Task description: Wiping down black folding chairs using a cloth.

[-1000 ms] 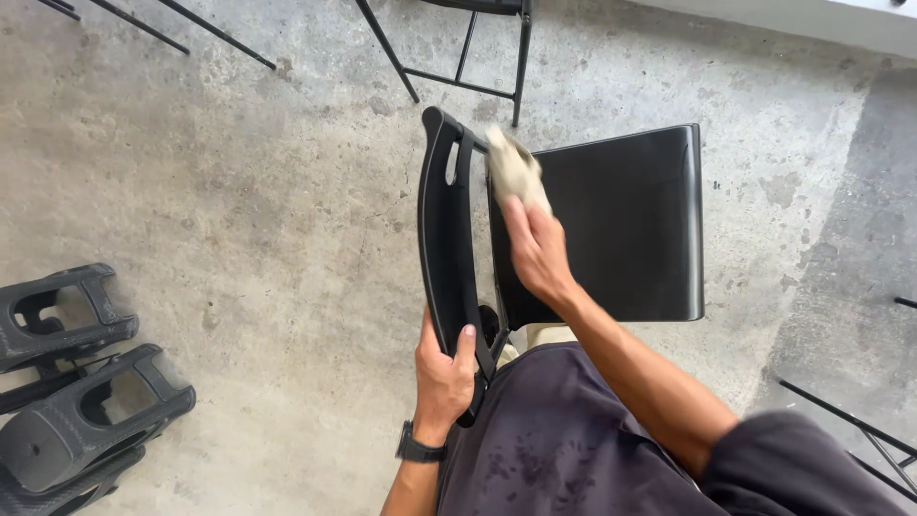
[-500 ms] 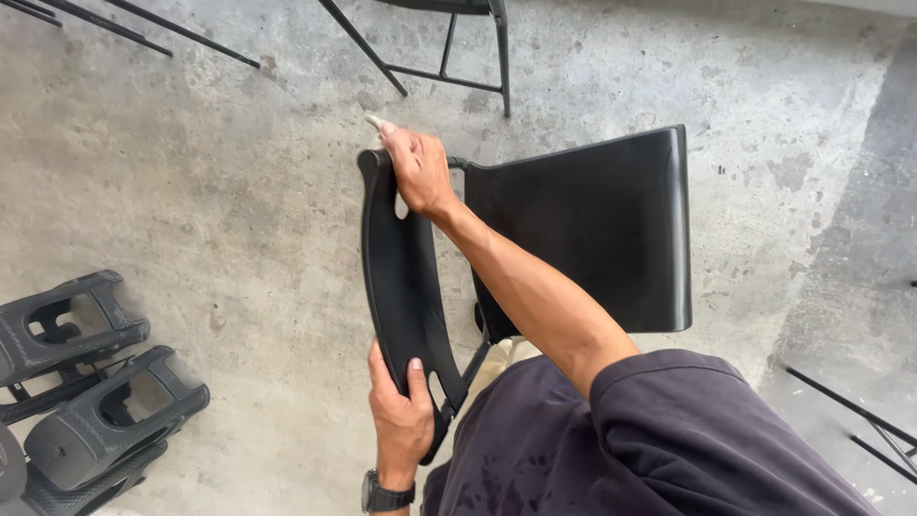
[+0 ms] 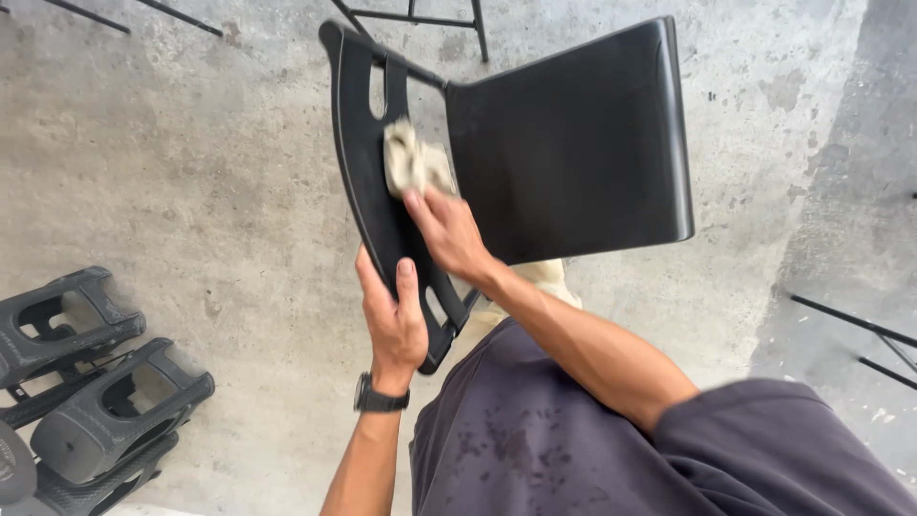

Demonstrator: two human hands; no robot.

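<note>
- Head view: I am looking straight down at a black plastic chair (image 3: 564,143) that is tipped up off the concrete floor (image 3: 191,172), its backrest (image 3: 377,162) turned edge-on toward me and its seat panel spreading off to the right.
- My left hand (image 3: 394,320) is gripping the lower edge of the backrest; the thumb is lying flat along the near face, the other fingers are wrapping round behind, out of sight. A dark wristwatch (image 3: 380,397) is sitting on that wrist.
- My right hand (image 3: 449,234) is pressing a crumpled beige cloth (image 3: 413,162) against the backrest, just below its handle slot. The fingers are lying close together, flat on the cloth; whether the thumb is pinching it, I cannot tell.
- My right forearm is crossing over my dark trousers (image 3: 535,440).
- Stacked black chair shells (image 3: 91,382) are lying at the lower left, well apart from the chair.
- Thin black metal chair legs (image 3: 449,14) are showing at the top edge, more at the right.
</note>
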